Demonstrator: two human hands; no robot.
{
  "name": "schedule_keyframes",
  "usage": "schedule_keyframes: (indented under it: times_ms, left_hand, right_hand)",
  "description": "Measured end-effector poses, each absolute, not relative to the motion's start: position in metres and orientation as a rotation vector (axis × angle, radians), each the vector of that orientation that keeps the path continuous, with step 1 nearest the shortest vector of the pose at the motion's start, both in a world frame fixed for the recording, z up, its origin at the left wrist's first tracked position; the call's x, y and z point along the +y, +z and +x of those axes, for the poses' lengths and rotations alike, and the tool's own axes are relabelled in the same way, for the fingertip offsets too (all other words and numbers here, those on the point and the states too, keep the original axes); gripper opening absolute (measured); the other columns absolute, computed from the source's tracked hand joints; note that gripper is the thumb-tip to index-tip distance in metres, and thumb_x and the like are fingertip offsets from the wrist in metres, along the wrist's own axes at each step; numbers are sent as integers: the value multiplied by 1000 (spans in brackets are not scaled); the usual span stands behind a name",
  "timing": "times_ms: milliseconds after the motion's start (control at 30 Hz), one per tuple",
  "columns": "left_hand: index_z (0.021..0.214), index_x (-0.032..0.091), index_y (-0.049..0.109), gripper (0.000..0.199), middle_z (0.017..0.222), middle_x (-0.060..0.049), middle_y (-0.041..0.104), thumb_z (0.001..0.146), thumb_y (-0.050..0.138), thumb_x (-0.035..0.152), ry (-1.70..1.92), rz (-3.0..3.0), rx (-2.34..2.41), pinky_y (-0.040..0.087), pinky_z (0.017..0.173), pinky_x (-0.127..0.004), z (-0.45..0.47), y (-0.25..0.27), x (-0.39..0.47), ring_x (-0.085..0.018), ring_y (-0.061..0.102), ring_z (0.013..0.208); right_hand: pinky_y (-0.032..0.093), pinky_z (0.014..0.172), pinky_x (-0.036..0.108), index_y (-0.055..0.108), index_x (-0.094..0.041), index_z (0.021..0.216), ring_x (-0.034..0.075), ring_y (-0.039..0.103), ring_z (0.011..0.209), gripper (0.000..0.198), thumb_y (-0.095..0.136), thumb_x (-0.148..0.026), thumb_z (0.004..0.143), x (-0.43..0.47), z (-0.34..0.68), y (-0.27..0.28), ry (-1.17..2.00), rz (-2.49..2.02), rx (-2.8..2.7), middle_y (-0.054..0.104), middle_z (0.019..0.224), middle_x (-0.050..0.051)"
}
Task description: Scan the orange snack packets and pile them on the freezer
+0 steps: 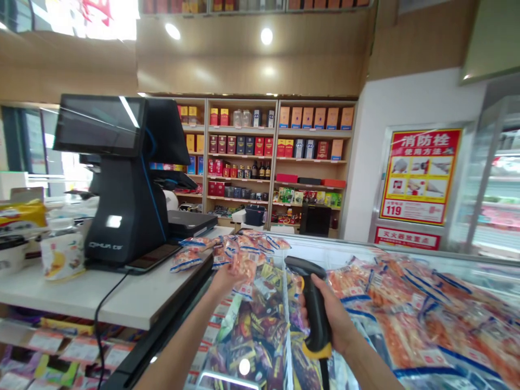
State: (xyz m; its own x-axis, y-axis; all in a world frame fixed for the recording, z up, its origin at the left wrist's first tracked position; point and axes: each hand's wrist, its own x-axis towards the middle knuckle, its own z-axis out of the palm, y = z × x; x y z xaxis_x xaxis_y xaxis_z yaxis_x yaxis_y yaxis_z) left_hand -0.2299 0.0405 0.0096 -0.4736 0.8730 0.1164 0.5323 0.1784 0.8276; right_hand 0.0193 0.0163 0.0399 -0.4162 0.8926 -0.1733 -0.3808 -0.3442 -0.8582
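My right hand [339, 322] is wrapped round the grip of a black and yellow barcode scanner [319, 314], whose head points left towards the packets. A cable runs down from the scanner's lower end. At the far left of the chest freezer, my left hand [225, 279] is closed on a clear plastic packet of orange-pink food [246, 264]; its fingertips are partly hidden. Similar packets with blue edges [189, 259] lie beside it on the counter corner. Under the freezer's glass top [244, 382] are many dark wrapped items [264, 319].
On the right, a large heap of similar packets [422, 314] covers the freezer top. A black checkout terminal [125, 200] stands on the white counter [134, 300] at left, with a phone-like slab [153, 258] by its base. Shelves of boxed goods [244, 146] line the back wall.
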Motion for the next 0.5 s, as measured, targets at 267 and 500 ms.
schedule_keyframes:
  times_ms: [267, 500]
  left_hand:
    - [98, 15, 47, 45, 81, -5, 63, 58, 59, 31, 1423, 1374, 1975, 40, 54, -19, -171, 4, 65, -14, 58, 67]
    - [98, 18, 47, 41, 85, -4, 62, 61, 55, 35, 1365, 1406, 1930, 40, 58, -19, -142, 2, 76, -15, 58, 73]
  right_hand:
    - [36, 32, 18, 49, -14, 62, 7, 47, 36, 35, 47, -49, 64, 18, 37, 51, 1817, -832, -993, 53, 47, -1]
    - [37, 32, 19, 49, -14, 61, 8, 46, 33, 34, 46, -48, 65, 23, 60, 57, 1697, -878, -980, 51, 42, -2]
